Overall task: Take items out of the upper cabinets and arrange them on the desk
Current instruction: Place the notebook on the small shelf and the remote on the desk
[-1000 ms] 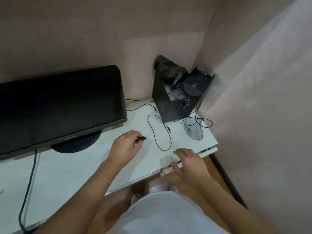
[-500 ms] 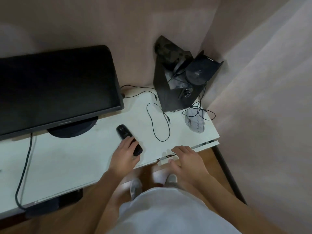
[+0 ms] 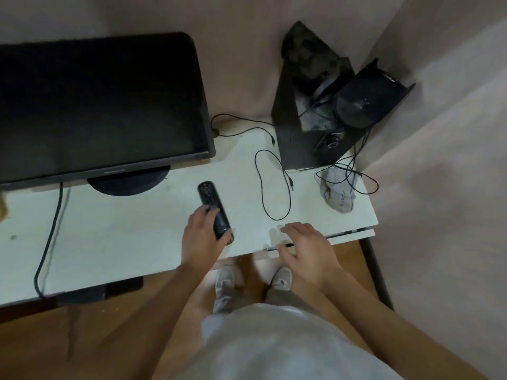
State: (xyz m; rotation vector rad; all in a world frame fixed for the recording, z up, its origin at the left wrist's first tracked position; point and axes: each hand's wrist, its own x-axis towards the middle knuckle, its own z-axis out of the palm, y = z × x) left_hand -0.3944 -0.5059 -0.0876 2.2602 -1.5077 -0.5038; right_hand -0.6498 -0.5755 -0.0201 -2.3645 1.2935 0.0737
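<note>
Head view: white desk (image 3: 123,242), beige walls (image 3: 241,56); left grip (image 3: 201,239) holds remote (image 3: 211,201); right grip (image 3: 307,252) relaxed, empty.

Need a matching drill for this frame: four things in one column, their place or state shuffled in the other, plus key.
1 remote
2 grey cloth
3 monitor
4 right hand

A right end of the desk, by the speaker
B resting open at the desk's front edge
C held by the left hand
D back left, on a round stand

Pairs: 1-C, 2-A, 3-D, 4-B
</note>
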